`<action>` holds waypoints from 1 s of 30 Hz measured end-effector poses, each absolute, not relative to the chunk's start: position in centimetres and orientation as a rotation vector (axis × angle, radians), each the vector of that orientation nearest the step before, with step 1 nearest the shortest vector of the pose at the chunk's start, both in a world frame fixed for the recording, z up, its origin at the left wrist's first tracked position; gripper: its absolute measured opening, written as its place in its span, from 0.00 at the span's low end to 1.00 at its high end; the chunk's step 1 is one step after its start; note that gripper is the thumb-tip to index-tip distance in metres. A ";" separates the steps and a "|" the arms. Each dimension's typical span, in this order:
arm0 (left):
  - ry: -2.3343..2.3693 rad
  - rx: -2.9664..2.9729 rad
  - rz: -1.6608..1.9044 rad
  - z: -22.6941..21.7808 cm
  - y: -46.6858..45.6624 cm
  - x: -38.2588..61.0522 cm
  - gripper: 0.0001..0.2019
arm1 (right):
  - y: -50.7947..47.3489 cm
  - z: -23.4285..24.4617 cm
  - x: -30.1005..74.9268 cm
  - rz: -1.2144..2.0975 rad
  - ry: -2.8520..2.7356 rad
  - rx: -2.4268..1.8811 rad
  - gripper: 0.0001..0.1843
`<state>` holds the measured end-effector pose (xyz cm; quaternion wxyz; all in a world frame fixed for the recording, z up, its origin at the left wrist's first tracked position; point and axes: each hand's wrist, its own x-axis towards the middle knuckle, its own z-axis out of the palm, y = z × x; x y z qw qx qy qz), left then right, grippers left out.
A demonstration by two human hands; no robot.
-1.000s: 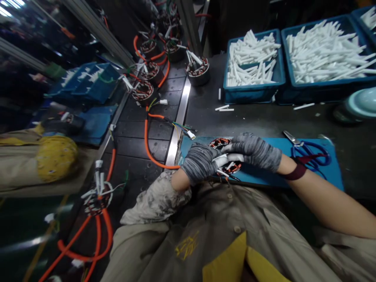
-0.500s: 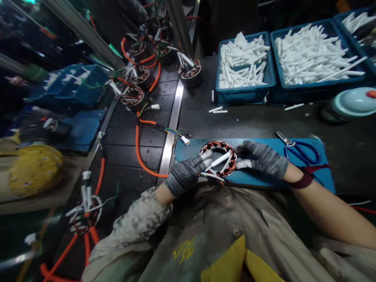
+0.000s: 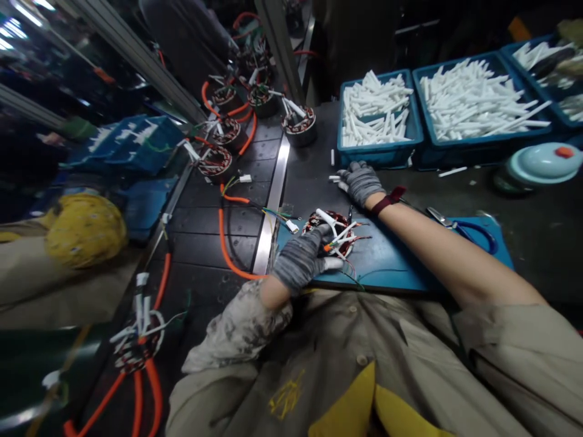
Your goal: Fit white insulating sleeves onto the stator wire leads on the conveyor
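A round motor stator point(image 3: 334, 233) with copper windings and white sleeved leads lies on a blue mat point(image 3: 392, 261) in front of me. My left hand point(image 3: 303, 258), in a grey knit glove, rests against the stator's near left side, fingers curled on it. My right hand point(image 3: 359, 181), also gloved, is stretched far forward over the dark bench, fingers curled down over short white tubes point(image 3: 334, 178) lying loose just in front of a blue bin. What those fingers hold is hidden.
Two blue bins point(image 3: 378, 152) point(image 3: 478, 149) full of white tubes stand at the back. Blue-handled scissors point(image 3: 464, 227) lie on the mat's right. A conveyor point(image 3: 214, 206) on the left carries several stators with orange cables. A person in a yellow cap point(image 3: 84, 227) is at left. A pale lidded pot point(image 3: 542, 164) is at right.
My right hand left the stator and reached forward to the loose white tubes by the bin. My left hand stayed on the stator, which now shows more leads sticking up.
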<state>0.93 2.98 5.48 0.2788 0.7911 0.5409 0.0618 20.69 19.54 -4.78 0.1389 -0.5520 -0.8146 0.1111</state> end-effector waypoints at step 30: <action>1.406 2.727 0.261 1.8 -0.7 -0.8 0.19 | 5.7 0.7 27.5 1.191 -1.792 -1.189 0.24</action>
